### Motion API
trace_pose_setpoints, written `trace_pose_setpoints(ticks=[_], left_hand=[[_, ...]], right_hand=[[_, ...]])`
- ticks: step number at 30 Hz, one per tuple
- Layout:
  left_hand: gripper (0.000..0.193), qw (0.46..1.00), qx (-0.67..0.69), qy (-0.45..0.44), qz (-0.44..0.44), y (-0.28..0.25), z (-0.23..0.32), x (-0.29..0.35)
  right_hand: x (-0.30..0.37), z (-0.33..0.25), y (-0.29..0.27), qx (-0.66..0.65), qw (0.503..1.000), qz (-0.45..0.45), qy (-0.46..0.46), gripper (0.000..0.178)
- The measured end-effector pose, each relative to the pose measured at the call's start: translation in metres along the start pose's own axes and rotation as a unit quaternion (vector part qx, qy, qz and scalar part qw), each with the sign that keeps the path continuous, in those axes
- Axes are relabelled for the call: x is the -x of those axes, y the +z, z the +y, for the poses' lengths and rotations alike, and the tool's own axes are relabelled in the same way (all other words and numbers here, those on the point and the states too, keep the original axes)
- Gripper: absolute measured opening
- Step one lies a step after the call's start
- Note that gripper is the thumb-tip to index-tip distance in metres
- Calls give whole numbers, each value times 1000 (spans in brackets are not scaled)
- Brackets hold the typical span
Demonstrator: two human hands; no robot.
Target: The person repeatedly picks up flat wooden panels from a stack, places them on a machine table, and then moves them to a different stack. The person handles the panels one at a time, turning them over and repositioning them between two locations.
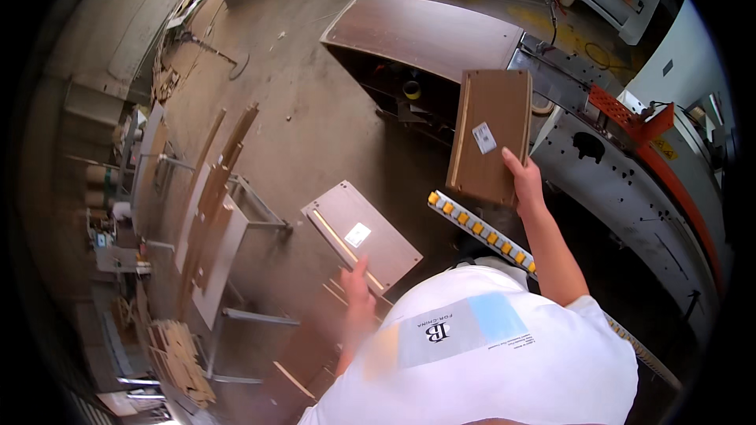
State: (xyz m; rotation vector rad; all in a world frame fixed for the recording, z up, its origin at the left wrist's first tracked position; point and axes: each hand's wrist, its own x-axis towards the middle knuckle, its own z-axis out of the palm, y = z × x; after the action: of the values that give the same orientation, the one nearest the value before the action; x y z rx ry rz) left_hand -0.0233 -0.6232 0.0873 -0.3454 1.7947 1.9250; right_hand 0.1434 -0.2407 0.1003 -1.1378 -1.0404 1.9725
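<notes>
My left hand (359,291) grips the near left edge of a greyish-brown wood panel (386,248). That panel is tilted, with a white label, small holes near its corners and a pale strip along its left side. In front of me to the right, my right hand (525,179) is closed on the right edge of a darker brown wood panel (496,102). It also carries a white label and corner holes, and pale lines run along its left edge. Whether it is one board or several together, I cannot tell. The fingers beneath both panels are hidden.
A roller rail (482,230) with yellow wheels runs beside me on the right, by a long white machine (622,181). A brown cabinet (425,27) stands ahead. Leftward, a metal rack (264,224) bears long boards (213,205); more brown boards (303,346) lie at lower left.
</notes>
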Motion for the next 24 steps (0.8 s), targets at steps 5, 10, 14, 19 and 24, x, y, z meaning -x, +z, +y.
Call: trace_pose_setpoints(ticks=[5,10,14,19,24], left_hand=[[54,998,2,-19,-64,81,49,-49],[50,991,-59,-24,-114,145,83,-98],[47,976,-114,-19,-185,195,113,-144],[52,928,-182,-26,-323,293,152,-213],[62,861,-130,-89,-483,414,185,-256]], right_hand=[[-161,-22,45,-6,999,29,-12,56],[-289,-40,53,260,963,73,-8,69],[-294,-92,42,679,720,144,-14,69],[-275,-59,17,537,821,178,-76,53],[-255,-12,14,247,951,182,-26,43]])
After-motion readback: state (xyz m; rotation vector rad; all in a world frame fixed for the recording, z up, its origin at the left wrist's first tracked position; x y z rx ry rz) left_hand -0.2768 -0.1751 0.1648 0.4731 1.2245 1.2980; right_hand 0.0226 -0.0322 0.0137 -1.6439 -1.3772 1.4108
